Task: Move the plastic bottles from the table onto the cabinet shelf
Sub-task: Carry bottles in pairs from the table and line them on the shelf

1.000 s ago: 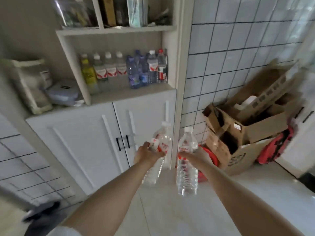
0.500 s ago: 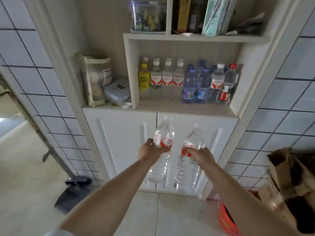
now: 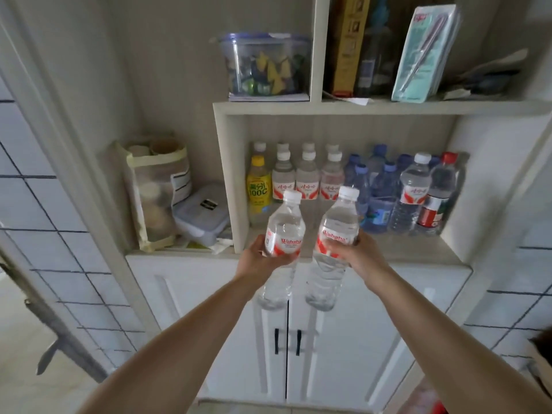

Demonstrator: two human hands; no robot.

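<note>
Fingers mostly hidden, the left hand (image 3: 259,259) grips one Wahaha water bottle (image 3: 283,243), the right hand (image 3: 360,256) another (image 3: 332,246), before the shelf's (image 3: 418,249) bare front edge.

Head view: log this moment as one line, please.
left hand grips bottle | right hand grips bottle | both upright before cabinet shelf | unplaced

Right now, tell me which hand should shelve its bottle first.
Probably left. The left hand holds its bottle before bare shelf by the yellow bottle; the right hand faces crowded blue bottles.
</note>
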